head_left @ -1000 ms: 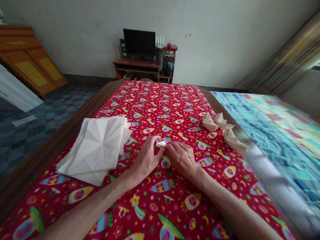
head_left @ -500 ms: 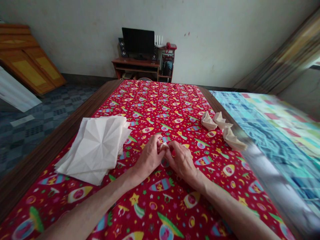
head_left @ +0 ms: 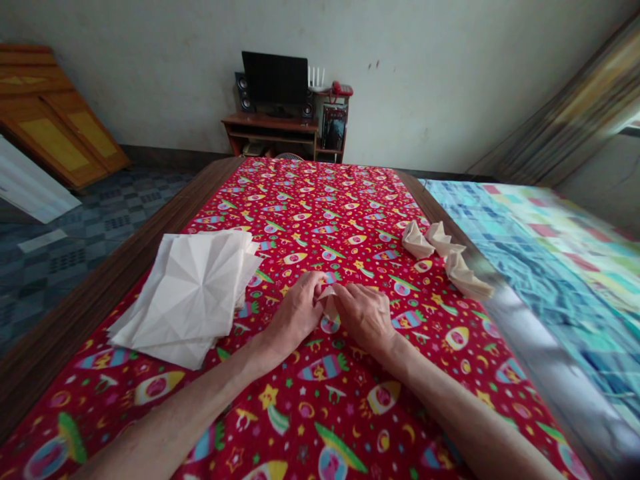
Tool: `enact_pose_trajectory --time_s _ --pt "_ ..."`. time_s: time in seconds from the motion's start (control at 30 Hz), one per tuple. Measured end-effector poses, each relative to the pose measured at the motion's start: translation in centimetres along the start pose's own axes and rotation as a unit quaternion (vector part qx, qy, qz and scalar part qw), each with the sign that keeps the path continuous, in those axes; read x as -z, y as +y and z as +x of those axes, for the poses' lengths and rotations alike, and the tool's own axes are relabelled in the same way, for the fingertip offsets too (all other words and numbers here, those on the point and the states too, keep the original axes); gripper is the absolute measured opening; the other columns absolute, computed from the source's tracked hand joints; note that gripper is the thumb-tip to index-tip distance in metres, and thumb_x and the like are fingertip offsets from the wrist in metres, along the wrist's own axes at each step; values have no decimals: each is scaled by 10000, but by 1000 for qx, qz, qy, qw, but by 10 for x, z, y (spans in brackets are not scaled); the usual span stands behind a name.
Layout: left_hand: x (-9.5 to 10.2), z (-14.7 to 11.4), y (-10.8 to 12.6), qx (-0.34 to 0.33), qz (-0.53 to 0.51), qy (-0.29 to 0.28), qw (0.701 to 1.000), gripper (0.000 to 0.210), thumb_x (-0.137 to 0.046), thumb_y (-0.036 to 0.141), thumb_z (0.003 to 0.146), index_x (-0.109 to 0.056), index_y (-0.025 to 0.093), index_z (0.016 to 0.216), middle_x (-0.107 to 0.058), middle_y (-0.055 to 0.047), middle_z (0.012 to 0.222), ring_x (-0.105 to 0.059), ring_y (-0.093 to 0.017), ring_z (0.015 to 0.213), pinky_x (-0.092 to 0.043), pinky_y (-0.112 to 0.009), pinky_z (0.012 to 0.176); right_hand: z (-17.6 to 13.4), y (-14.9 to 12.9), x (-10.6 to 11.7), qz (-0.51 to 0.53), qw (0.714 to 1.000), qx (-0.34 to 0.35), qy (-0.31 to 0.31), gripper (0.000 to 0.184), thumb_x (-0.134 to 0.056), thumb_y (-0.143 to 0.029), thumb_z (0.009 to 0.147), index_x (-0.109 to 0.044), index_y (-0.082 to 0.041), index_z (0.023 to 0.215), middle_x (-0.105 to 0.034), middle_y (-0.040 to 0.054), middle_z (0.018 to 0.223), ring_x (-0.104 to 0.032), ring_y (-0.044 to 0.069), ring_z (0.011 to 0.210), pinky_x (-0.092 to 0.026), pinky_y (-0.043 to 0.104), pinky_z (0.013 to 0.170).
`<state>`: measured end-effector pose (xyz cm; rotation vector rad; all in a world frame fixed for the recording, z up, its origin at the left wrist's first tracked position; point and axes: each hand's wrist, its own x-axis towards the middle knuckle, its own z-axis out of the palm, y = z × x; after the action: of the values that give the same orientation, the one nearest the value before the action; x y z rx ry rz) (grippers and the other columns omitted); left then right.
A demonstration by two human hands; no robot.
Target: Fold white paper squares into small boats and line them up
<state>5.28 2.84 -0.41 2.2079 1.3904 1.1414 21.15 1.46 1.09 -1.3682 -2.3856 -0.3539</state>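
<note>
Between my two hands is a small piece of folded white paper (head_left: 329, 306), mostly covered by the fingers. My left hand (head_left: 300, 307) is closed, pinching its left side. From the other side my right hand (head_left: 367, 312) grips it with bent fingers. Left of my hands lies a stack of creased white paper sheets (head_left: 193, 293), the top one marked with folds that radiate from its middle. Several folded paper pieces (head_left: 417, 241) with pointed ridges sit toward the right edge of the table.
A red cloth (head_left: 320, 387) with rocket prints covers the wooden table (head_left: 165, 220). To the right stands a bed with a blue checked sheet (head_left: 500, 247). Beyond the table's far end is a small desk (head_left: 270, 123) bearing a monitor (head_left: 275, 83).
My right hand has turned over slightly and its fingers have shifted, so more of the folded paper shows below them. My left hand has barely moved.
</note>
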Motion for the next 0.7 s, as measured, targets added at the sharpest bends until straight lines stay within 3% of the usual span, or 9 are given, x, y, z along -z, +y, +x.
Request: enact_pose_trajectory --time_s 0.17,0.27,0.43,0.57,0.7 --pt "5 -5 -2 -40 47 -46 997 147 -547 47 821 -554 186 869 -544 -6 870 -574 -137 783 -484 -241 693 -8 4 -2 -4 1000 19 0 127 -514 -153 867 -634 -192 858 -581 8 708 -460 140 618 -262 283 545" --pt "11 -11 -2 -82 89 -75 990 84 -538 121 878 -577 174 929 -559 -21 890 -575 -152 816 -494 -263 734 -11 6 1 2 999 45 -26 153 -528 -153 865 -635 -180 971 -593 27 785 -477 163 686 -292 286 552" --pt "25 -17 -1 -196 195 -138 951 174 -452 156 936 -591 151 1039 -575 -38 874 -556 -190 853 -498 -324 769 -17 13 7 23 994 99 -39 215 -505 -167 896 -609 -160 1085 -598 66 901 -490 192 784 -374 289 615" --pt "30 -17 0 -191 189 -160 950 274 -417 155 949 -518 140 1203 -576 -55 932 -551 -198 900 -510 -347 810 -19 18 7 52 988 146 -14 247 -469 -165 917 -584 -129 1133 -599 97 942 -493 198 817 -420 316 685" --pt "25 -17 -1 -159 155 -150 963 314 -404 199 960 -475 130 1258 -576 -68 974 -557 -196 928 -516 -341 825 -18 15 6 56 991 121 -9 223 -455 -160 918 -601 -153 1087 -600 76 895 -493 182 782 -414 301 672"
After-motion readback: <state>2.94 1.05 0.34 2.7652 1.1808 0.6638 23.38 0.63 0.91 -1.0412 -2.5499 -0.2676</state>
